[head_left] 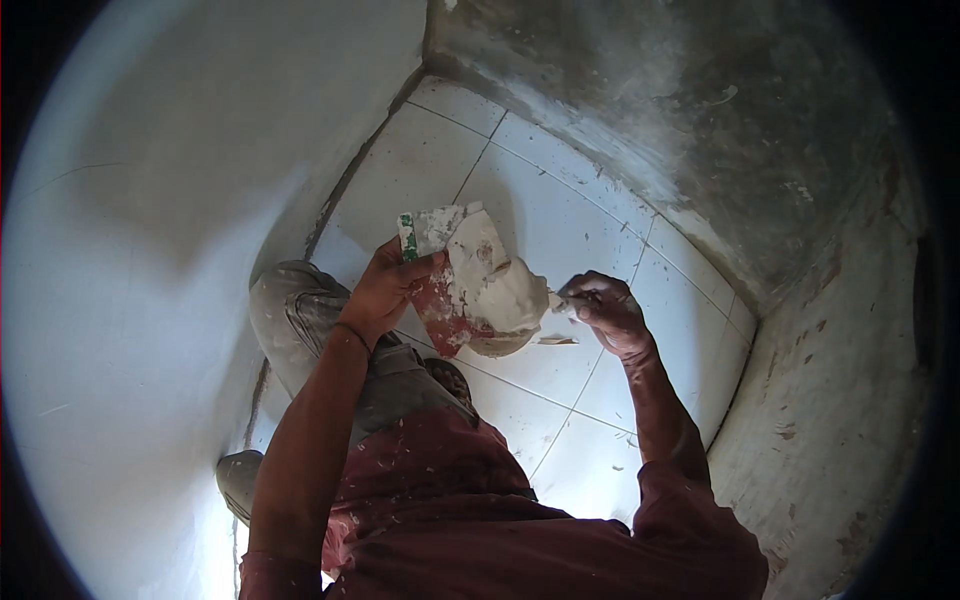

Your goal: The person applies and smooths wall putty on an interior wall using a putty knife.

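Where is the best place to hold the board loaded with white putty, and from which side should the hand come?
Probably the near-left edge of the putty board, taken from below and from the left, as the left hand does now. The white putty is heaped on the upper face toward the right, where the right hand brings a small tool, so that side should stay free.

A white-smeared red board (470, 290) with green edge stripe, over white floor tiles (560, 230).
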### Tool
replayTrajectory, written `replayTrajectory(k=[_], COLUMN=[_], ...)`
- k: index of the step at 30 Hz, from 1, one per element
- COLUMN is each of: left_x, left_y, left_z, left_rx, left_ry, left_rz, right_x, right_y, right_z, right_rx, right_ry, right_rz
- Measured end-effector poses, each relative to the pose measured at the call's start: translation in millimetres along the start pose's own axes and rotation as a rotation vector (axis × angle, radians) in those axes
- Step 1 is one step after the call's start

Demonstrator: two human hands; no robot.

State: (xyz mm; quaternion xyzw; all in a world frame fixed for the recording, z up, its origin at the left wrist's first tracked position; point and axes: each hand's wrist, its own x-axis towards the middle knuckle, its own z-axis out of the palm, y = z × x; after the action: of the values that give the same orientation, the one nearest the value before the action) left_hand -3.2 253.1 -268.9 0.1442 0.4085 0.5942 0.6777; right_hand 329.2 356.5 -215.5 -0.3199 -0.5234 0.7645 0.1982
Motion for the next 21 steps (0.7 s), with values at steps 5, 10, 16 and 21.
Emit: replayTrajectory(k=[5, 10, 16, 21], left_x=[-8.1, -12.3, -12.2, -8.4], left_y=[6.7, 6.3, 3.0, 1.0], left_z=[1.7, -7.2, -13.6, -16.3], left_rx=[-0.131, -0.178, -0.174, -0.22], left_ry=[-0.111, -0.165, -0.215, -0.204], left_rz=[-0.097, -0.077, 0.006, -0.017], right_x=[19.9, 29.8, 34.5, 33.2], right_y=[5.0, 11.1, 6.8, 0.0], right_z=[9.5, 13.2, 8.6, -1.9], right_rx=[-0.131, -0.301, -0.316, -0.383], right_ry=[-0.074, -0.05, -0.045, -0.008], right_rz=[-0.2, -0.276, -0.276, -0.271])
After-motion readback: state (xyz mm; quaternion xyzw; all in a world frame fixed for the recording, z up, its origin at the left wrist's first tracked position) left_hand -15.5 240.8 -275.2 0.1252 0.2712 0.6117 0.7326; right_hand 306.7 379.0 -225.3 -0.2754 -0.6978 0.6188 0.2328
